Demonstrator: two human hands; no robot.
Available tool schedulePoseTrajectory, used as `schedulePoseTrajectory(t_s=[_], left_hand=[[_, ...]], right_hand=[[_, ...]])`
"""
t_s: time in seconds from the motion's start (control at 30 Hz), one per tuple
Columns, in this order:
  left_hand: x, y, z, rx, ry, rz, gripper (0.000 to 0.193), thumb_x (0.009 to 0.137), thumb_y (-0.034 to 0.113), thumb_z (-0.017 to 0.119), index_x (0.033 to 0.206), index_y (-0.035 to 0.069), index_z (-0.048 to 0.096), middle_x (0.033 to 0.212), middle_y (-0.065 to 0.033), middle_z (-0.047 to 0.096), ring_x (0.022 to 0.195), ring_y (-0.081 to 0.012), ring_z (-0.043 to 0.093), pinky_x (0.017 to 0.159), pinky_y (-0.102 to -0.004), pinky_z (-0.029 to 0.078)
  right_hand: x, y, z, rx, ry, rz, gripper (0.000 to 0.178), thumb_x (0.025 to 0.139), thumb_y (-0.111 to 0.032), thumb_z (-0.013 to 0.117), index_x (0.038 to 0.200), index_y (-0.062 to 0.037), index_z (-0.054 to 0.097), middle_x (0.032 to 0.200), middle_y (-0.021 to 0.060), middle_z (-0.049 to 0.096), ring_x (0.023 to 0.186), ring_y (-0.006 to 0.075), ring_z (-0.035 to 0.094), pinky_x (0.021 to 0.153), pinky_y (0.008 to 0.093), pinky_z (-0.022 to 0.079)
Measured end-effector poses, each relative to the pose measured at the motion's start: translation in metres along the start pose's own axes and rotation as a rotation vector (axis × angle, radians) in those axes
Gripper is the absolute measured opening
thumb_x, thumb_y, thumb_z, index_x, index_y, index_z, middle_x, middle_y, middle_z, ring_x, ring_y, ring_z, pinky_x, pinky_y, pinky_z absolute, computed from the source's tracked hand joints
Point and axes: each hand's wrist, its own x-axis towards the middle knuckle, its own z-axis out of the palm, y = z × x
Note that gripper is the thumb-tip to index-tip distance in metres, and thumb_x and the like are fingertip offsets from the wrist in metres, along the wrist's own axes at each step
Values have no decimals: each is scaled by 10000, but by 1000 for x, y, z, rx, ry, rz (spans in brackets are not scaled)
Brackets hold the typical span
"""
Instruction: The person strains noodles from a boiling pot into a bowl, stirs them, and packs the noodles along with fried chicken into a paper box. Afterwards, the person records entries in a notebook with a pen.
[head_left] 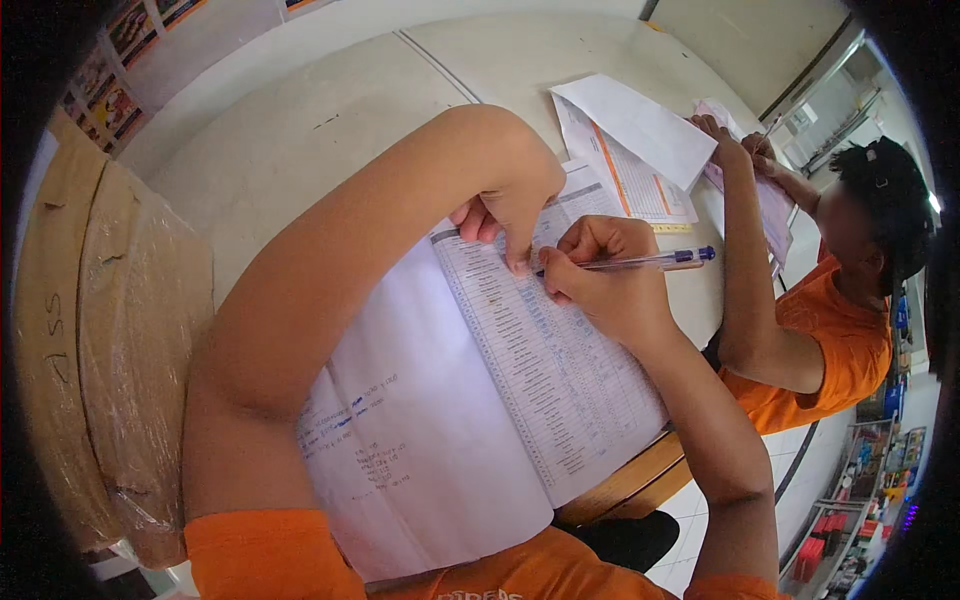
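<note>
An open record book (585,385) lies before me, its right page a printed table with columns of small handwritten marks. The left page (420,370) is mostly blank, with a few handwritten lines low down. My right hand (610,275) pinches a clear ballpoint pen (650,262) with a blue end, its tip down at the table rows. My left hand (510,195) bends over the top of the book. One of its digits presses on the page close to the pen tip, apart from the other, curled fingers; I see nothing held in it.
Loose printed sheets (640,165) lie beyond the book on the pale table (330,130). At the right a co-worker (810,310) in an orange shirt leans over pinkish papers with a pen. Plastic-wrapped cardboard boxes (140,350) stand at my left. Stocked shelves (850,480) are at the lower right.
</note>
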Motion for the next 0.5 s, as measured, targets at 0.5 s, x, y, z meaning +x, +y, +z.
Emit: schedulePoseTrajectory(t_s=[0.5], left_hand=[[0,-1,1,-18,0,15,483,710,312,903,856,7,558,774,-136,704,681,-229,722,607,-357,598]], right_hand=[[-1,-1,0,7,20,16,272,843,-63,739,633,12,583,565,77,628,496,91,591,450,251,438]])
